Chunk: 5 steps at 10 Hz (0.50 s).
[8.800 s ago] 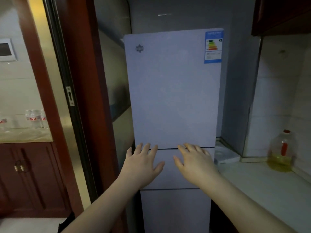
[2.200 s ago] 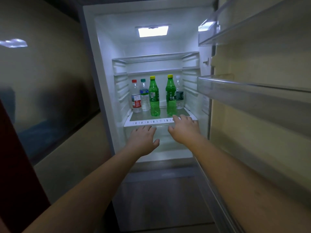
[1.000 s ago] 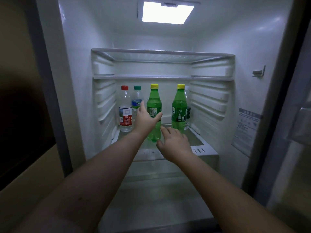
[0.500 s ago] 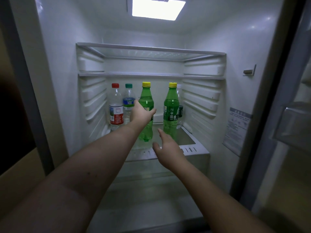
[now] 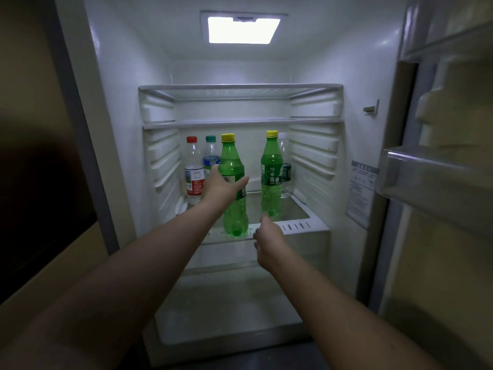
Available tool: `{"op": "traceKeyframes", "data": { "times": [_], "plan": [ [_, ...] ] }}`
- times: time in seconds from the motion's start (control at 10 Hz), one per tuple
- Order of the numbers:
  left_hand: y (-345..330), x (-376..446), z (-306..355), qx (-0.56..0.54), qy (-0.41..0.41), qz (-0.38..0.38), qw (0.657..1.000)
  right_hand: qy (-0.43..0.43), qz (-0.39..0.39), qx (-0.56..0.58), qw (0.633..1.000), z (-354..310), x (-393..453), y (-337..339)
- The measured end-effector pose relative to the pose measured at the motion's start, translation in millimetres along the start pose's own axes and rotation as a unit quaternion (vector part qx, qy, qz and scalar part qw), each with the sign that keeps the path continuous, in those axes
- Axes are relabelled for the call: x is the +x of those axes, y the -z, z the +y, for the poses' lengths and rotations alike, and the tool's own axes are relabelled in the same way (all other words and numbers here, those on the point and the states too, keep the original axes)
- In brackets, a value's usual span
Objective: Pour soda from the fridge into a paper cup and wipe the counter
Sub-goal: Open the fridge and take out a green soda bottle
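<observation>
Green soda bottles [image 5: 233, 188], two; three clear.

A green soda bottle [image 5: 233, 193] with a yellow cap stands upright at the front of the fridge shelf [image 5: 293, 226], gripped around its middle. A second, matching bottle [image 5: 271, 174] stands upright to its right, farther back.
</observation>
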<state>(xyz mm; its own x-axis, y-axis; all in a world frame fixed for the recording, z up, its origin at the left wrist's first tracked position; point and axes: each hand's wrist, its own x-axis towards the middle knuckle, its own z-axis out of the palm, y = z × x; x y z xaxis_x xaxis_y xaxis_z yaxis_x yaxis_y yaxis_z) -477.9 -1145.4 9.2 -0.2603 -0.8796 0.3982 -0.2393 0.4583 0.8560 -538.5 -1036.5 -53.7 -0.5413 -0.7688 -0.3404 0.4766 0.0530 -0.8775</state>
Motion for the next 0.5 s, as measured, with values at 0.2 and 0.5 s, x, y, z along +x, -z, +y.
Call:
{"op": "traceKeyframes", "data": {
  "times": [0.2, 0.5],
  "plan": [
    [14.5, -47.6, 17.0, -0.023, -0.008, 0.007, 1.000, -0.035, -0.036, 0.100, 0.994, 11.8, -19.4, 6.8],
    [42.7, -129.2, 63.1, 0.062, -0.065, -0.016, 0.996, -0.017, -0.084, 0.105, 0.991, 30.2, -89.1, 23.8]
  ]
}}
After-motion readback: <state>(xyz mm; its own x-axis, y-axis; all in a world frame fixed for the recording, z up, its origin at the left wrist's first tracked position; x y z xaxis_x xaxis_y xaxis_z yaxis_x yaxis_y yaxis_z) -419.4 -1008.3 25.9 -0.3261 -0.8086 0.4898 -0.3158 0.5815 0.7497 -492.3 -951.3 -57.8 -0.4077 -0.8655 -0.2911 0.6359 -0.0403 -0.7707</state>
